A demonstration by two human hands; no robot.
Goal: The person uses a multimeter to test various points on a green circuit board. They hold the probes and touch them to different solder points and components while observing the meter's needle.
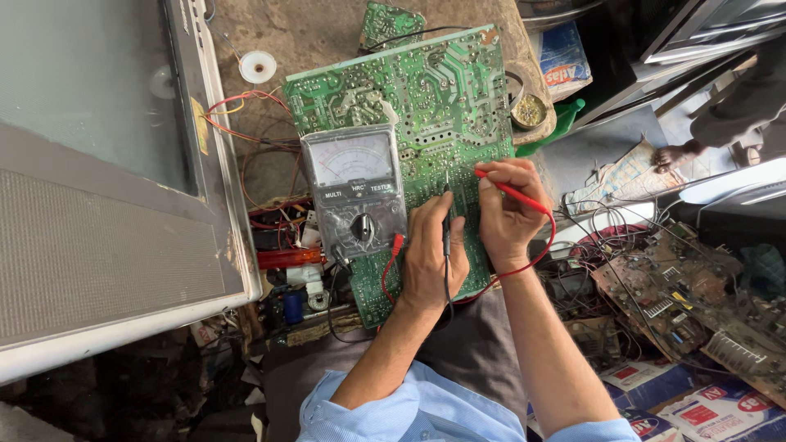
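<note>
Head view, looking straight down: green circuit board (pixel 426 106) lying solder side up across the lap and the cluttered bench, analog multimeter (pixel 354 190) resting on its left part, dial and needle scale facing up. Left hand (pixel 434 254) planted on the board's lower middle, fingers closed around a black probe (pixel 446 233), tip pressed among the solder joints. Right hand (pixel 506 211) just beside it, fingers pinched together on a red probe (pixel 512 192), tip angled down to the board close to the black one. Red lead (pixel 536 250) looping round the right wrist and under the forearm back toward the meter; black lead running down past the left wrist.

Likely trouble, judged from how things lie: two tips so near each other could slide off a joint and bridge neighbouring tracks. Slack red lead round the wrist could snag and drag the probe aside. Meter merely resting on a tilted board could slip off toward the lap if the board shifts. Old television casing (pixel 106 180) at the left, scrap boards (pixel 671 303) and loose wires crowding the right, leaving little room for elbows.
</note>
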